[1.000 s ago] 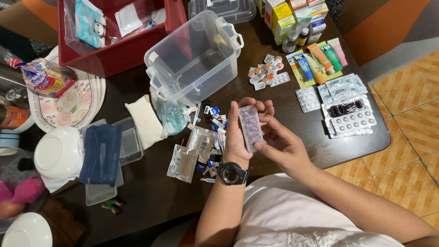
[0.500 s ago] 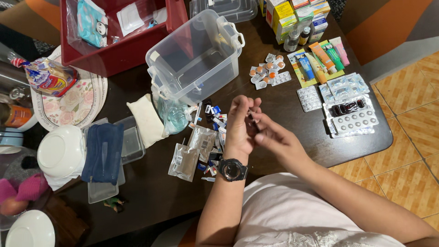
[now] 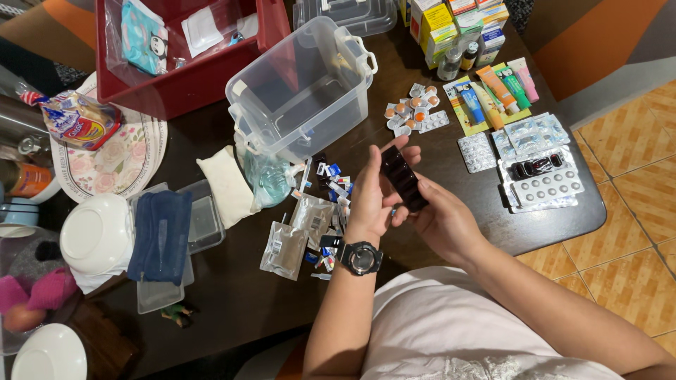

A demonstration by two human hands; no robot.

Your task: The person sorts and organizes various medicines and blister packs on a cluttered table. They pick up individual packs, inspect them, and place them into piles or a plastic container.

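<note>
Both my hands hold one blister strip [image 3: 402, 177] over the dark table [image 3: 451, 232], near its front edge. The strip's dark side with rows of dark capsules faces up. My left hand [image 3: 370, 200], with a black watch on the wrist, grips the strip's left edge. My right hand [image 3: 440, 214] supports it from the right and below. A scatter of small sachets and packets [image 3: 310, 225] lies just left of my left hand.
A clear plastic bin [image 3: 299, 88] stands behind my hands, a red box [image 3: 179, 77] behind that. Blister packs [image 3: 539, 176], ointment tubes [image 3: 493, 88] and medicine boxes [image 3: 451, 21] fill the right side. A white pouch [image 3: 225, 184], blue cloth [image 3: 160, 236] and white bowl [image 3: 95, 236] lie left.
The strip first showed its pale foil back, then was turned edge-on between my hands. Now its dark capsule side faces up and it sits slightly higher.
</note>
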